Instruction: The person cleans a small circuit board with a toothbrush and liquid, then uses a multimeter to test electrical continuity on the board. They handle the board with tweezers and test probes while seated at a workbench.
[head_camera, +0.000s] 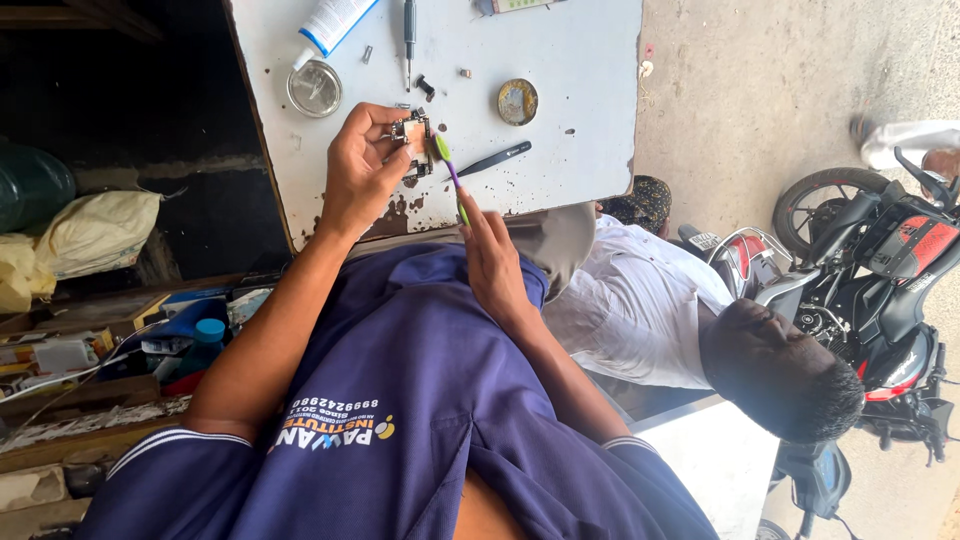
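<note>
My left hand (362, 172) pinches a small electronic board (413, 134) with metal parts, holding it just above the white worktable (570, 60). My right hand (492, 258) grips a thin brush (449, 170) with a purple handle and a green head. The brush head touches the right edge of the board. Both my arms come out of dark blue short sleeves.
On the table lie a round metal lid (314, 88), a gold round tin (517, 101), a white-and-blue tube (335, 20), a screwdriver (409, 30) and a black tool (495, 159). Another person in a white shirt (640, 310) sits at right, beside a motorcycle (880, 270). Clutter fills the left shelves (120, 340).
</note>
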